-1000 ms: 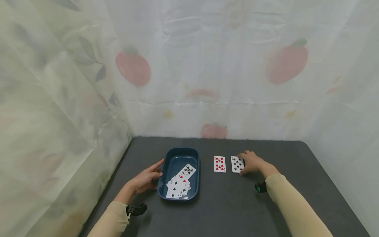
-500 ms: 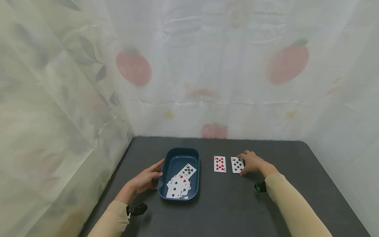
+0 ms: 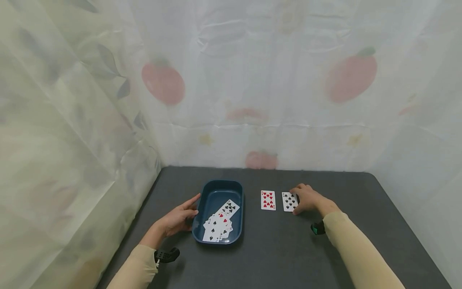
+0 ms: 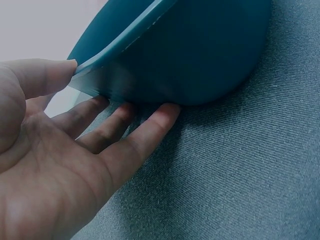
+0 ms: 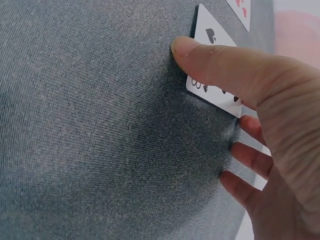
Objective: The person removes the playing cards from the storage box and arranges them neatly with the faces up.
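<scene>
In the head view, my left hand (image 3: 177, 220) is at the left side of a dark blue tray (image 3: 216, 188). The left wrist view shows its thumb on the tray's rim (image 4: 135, 32) and its fingertips low against the outer wall. Several face-up playing cards (image 3: 216, 226) lie overlapping inside the tray. My right hand (image 3: 311, 199) holds an eight of spades (image 3: 287, 202) by its edges, the thumb at the near edge. That card lies on or close to the table; the hand hides its right side. Left of it, a hearts card (image 3: 268, 200) lies face up.
A dark grey table (image 3: 268, 257) carries everything. A pale curtain (image 3: 223, 88) with fruit prints hangs behind the far edge, and another curtain (image 3: 72, 168) borders the left side. Black bands (image 3: 167, 255) are worn at both wrists.
</scene>
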Demonstrator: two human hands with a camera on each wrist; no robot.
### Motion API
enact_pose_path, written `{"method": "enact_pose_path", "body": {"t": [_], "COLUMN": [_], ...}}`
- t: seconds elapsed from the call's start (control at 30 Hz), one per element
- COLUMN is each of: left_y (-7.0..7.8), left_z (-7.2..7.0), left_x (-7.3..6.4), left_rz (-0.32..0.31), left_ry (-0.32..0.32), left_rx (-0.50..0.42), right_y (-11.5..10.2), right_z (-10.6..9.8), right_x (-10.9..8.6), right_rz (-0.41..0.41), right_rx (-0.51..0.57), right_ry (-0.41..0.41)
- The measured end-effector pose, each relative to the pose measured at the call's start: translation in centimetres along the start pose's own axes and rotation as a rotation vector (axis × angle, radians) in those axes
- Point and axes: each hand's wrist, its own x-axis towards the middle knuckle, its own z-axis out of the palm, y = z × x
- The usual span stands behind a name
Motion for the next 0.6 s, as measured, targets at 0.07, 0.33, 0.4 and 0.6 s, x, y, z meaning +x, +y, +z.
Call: {"method": "enact_pose_path", "body": {"t": [0.07, 0.33, 0.4, 0.6], "left_y": [0.00, 0.13, 0.11, 0.08], "left_z": [-0.03, -0.05, -0.06, -0.03], "left_x": [0.02, -0.02, -0.01, 0.03], "left_rz": [0.003, 0.005, 0.006, 0.006], "left_ry": [-0.002, -0.013, -0.014, -0.013], "left_rx": [-0.003, -0.008, -0.008, -0.007], "right_y": [-0.02, 0.02, 0.03, 0.16], "right_z": [-0.01, 0.05, 0.06, 0.16], "right_x": [-0.04, -0.01, 0.03, 0.00], "right_rz": [0.001, 0.010, 0.011, 0.008], "right_rx": [0.000, -0.005, -0.004, -0.008], "right_ry": [0.005, 0.015, 0.014, 0.019]}}
